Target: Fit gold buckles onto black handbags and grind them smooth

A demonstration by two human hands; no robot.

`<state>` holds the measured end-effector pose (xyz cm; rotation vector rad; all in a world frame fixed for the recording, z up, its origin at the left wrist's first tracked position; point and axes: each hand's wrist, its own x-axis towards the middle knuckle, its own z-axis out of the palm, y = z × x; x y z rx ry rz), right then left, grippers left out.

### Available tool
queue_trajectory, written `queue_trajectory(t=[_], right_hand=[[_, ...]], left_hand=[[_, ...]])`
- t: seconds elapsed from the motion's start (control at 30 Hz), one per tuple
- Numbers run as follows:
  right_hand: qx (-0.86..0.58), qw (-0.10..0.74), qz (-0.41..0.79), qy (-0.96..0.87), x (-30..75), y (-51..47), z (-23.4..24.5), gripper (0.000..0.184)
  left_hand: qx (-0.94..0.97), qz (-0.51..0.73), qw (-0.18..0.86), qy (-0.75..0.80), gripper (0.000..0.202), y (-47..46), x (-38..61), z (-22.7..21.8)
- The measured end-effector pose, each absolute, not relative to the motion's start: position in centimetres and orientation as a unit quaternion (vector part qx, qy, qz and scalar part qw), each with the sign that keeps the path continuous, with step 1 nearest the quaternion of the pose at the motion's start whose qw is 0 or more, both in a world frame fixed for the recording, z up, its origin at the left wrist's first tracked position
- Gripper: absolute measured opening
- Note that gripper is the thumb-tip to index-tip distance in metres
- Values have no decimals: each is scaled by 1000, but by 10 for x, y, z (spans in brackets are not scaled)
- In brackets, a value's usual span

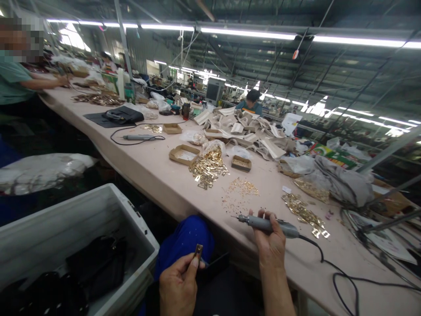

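Grey cylindrical powered screwdriver [263, 223], likely rigid, weighty, best taken mid-barrel, is grasped across right hand [271, 244]; small brass-toned metal plate [198, 250] is pinched atop left hand [180, 281].

Crate [72, 215], apparently holding bags [97, 267], stands left of table [148, 169] and screwdriver [261, 223].

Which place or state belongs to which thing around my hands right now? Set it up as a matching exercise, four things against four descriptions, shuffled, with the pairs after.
Things:
1. Small metal plate
2. Nearer grey corded tool
3. Farther grey corded tool
4. Pale crate

Places or states:
A. Has black items inside
B. Lies on the table, in nobody's hands
C. Pinched between thumb and fingers of the left hand
D. Held in the right hand

Right pairs: 1-C; 2-D; 3-B; 4-A
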<state>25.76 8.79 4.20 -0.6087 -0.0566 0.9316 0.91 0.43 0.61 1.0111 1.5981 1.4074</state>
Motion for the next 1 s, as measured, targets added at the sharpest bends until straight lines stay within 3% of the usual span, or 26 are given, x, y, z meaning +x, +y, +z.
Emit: queue_trajectory(t=[0.17,0.47,1.0], right_hand=[[-319,848,417,-73,224,63,77,22],[-401,795,420,-174,155,36,101,25],[-417,791,397,-206,140,40,95,22]], left_hand=[[434,523,437,589,33,2,2,24],[426,514,463,583,29,-7,6,34],[412,513,463,594,28,-5,5,37]])
